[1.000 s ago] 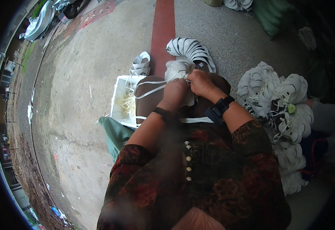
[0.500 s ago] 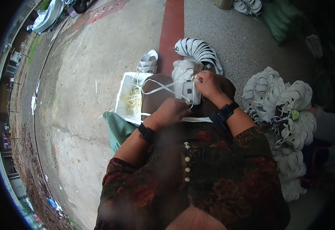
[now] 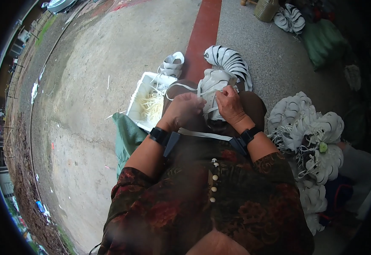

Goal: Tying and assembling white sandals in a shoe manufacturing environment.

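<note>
Both left hand [image 3: 185, 109] and right hand [image 3: 231, 105]: apart | right pinching white lace [image 3: 189, 87] over white shoe upper [image 3: 214, 78] | left curled, hold unclear | white box [image 3: 137, 97] left of them

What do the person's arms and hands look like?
The left hand and right hand wear no gloves. Chunky black wristbands, each with a dark wedge-shaped piece, circle both wrists. The sleeves are dark with reddish flowery patterns and stop well above the wristbands.
</note>
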### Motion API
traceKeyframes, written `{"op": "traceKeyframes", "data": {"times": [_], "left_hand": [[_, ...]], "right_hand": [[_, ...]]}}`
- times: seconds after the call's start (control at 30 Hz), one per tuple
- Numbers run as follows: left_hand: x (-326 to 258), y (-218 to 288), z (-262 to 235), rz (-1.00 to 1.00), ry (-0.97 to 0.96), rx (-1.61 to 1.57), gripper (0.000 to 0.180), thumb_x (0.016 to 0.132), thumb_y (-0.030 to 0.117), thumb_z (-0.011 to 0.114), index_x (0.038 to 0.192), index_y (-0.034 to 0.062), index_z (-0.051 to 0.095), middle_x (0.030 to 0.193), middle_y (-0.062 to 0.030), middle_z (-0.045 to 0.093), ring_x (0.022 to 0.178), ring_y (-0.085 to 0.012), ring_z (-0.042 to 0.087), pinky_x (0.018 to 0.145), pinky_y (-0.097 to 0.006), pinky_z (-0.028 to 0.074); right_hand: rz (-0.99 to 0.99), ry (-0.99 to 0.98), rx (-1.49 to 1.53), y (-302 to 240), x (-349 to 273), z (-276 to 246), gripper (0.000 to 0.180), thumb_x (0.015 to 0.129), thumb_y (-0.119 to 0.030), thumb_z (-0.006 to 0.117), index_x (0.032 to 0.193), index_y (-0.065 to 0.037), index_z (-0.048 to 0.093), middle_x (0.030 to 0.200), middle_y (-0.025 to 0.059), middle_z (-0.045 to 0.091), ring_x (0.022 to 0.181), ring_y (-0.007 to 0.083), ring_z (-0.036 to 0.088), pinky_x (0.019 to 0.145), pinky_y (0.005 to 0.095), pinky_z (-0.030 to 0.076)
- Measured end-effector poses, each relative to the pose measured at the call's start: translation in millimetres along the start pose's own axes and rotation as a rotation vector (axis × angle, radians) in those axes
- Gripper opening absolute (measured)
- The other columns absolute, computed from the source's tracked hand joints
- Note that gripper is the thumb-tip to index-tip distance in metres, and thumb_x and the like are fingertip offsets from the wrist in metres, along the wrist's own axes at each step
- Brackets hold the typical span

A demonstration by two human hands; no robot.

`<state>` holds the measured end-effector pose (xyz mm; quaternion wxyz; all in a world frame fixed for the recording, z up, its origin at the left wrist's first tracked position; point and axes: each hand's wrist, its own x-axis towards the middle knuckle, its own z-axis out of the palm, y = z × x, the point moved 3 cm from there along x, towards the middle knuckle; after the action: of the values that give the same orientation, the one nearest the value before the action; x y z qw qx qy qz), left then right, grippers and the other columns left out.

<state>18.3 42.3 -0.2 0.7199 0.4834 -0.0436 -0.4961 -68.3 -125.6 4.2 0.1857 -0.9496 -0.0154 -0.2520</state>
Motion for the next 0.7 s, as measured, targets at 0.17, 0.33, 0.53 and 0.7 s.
{"op": "traceKeyframes", "data": {"times": [0.17,0.33,0.53,0.7], "left_hand": [[43.4,-1.4,15.0,0.154,0.085,0.336,0.011,0.083,0.013,0.067,0.082,0.0039,0.062,0.072,0.0011,0.060,0.059,-0.0050,0.052,0.053,-0.019,0.042],[63.8,-1.5,24.1,0.206,0.136,0.364,0.008,0.080,0.007,0.066,0.084,0.0007,0.063,0.076,-0.0033,0.063,0.064,-0.0089,0.057,0.058,-0.022,0.046],[65.5,-0.1,32.1,0.309,0.297,0.566,0.011,0.076,0.006,0.066,0.084,-0.0009,0.065,0.075,-0.0054,0.065,0.066,-0.0108,0.059,0.061,-0.027,0.049],[69.8,-2.6,31.8,0.445,0.394,0.807,0.013,0.072,0.010,0.067,0.080,0.0001,0.065,0.072,-0.0093,0.066,0.064,-0.0169,0.062,0.063,-0.030,0.050]], "right_hand": [[0.141,0.018,0.124,8.0,3.5,5.9,0.004,0.075,-0.005,0.060,0.075,-0.004,0.057,0.076,0.0153,0.050,0.071,0.0343,0.053,0.064,0.0428,0.044],[0.229,-0.007,0.204,25.0,7.2,11.6,0.006,0.074,-0.002,0.062,0.080,-0.001,0.061,0.077,0.0167,0.054,0.073,0.0342,0.056,0.065,0.0402,0.046],[0.251,0.009,0.194,25.3,7.0,12.2,0.011,0.074,0.000,0.063,0.085,0.000,0.064,0.079,0.0163,0.056,0.074,0.0333,0.058,0.066,0.0377,0.047],[0.231,0.049,0.235,24.6,7.3,13.1,0.002,0.075,-0.003,0.060,0.077,-0.002,0.060,0.076,0.0182,0.054,0.072,0.0373,0.056,0.064,0.0427,0.046]]}}
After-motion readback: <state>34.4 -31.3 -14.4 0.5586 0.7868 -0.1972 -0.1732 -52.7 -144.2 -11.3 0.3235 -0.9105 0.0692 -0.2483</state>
